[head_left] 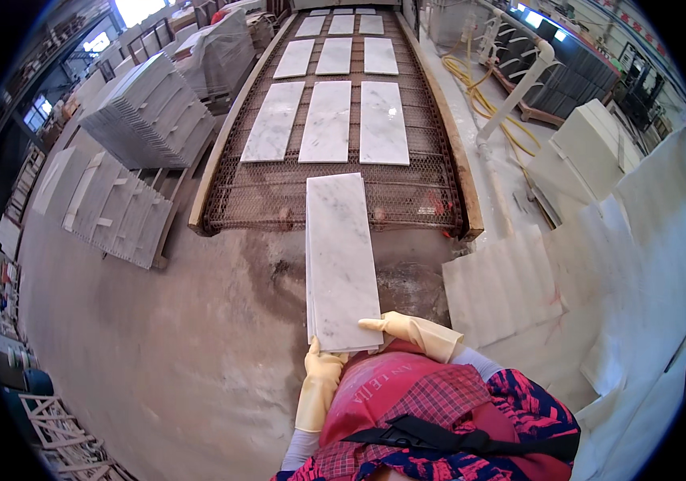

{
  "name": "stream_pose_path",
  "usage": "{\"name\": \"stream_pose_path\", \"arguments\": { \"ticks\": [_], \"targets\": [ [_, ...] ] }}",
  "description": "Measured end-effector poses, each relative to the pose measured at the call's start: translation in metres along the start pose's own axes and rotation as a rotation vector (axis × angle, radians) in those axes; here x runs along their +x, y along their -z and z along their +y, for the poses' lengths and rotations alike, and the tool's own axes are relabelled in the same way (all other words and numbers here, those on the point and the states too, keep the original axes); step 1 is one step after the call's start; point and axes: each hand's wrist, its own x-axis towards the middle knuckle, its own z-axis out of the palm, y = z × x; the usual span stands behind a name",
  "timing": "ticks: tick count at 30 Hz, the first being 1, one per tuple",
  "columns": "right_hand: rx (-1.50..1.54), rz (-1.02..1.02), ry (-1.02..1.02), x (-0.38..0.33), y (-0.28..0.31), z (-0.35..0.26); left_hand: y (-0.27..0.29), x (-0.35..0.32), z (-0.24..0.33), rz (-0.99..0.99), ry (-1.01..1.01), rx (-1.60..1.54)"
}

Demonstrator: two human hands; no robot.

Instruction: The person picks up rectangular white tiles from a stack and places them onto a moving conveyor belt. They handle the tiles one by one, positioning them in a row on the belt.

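**Tile stack end-on to belt**

Fingers of both gloved hands clamp the stack's near end: left hand [320,377] under the near-left corner, right hand [411,331] flat over the near-right corner. Stack [340,260] of marble tiles runs lengthwise away from the body, far end over the mesh belt [419,196] edge, in line with the belt's middle tile row [326,120].

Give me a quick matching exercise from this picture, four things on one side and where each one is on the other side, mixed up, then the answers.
Things:
1. marble tile stack
2. mesh conveyor belt
3. yellow hose
4. racked grey tiles

Places:
A. right of the conveyor, on the floor
B. far left, leaning in rows
C. held in both gloved hands
D. straight ahead, carrying white slabs in rows of three

Pairs: 1-C, 2-D, 3-A, 4-B
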Motion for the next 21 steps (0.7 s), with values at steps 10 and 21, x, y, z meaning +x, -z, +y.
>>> {"name": "stream_pose_path", "arguments": {
  "ticks": [10, 21],
  "targets": [
    [-0.398, 0.029, -0.080, 0.005, 0.016, -0.010, -0.016, -0.001, -0.012, 0.102, -0.170, 0.002],
    [-0.320, 0.035, 0.017, -0.017, 0.035, -0.016, -0.014, 0.006, -0.003, 0.096, -0.171, -0.024]
  ]
}}
